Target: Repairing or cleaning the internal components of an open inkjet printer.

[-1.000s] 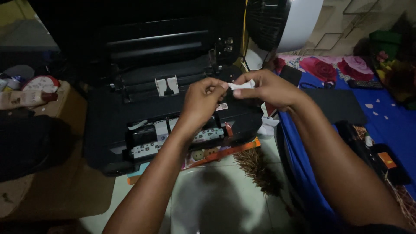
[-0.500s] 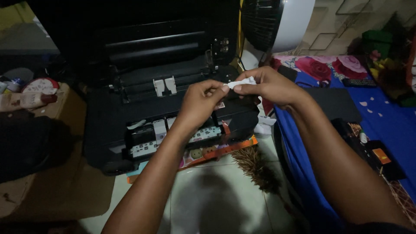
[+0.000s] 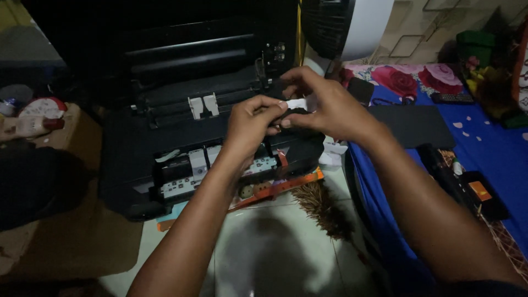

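Left hand: the left hand is raised above the printer, fingers pinched shut on one end of a small white strip of paper or tape.
Right hand: the right hand faces it, fingers closed on the other end of the small white strip; the two hands meet at the strip, fingertips nearly touching.
Strip position: held in the air between both hands, over the right rear part of the printer, just below the fan.
Printer: a black plastic inkjet printer stands on the pale tiled floor with its cover raised.
Printer contents: the open bay holds a row of white-labelled ink cartridges; two small white tabs sit on the paper path behind it.
Under the printer: an orange flat sheet sticks out at the front edge.
Right side: a blue floral cloth carries a black flat panel; its edge lies just beside the printer's right corner.
Rear: a white-and-black round fan stands close behind the hands.
Open room: bare floor lies in front of the printer, between the forearms; a brown straw brush lies at its right margin.
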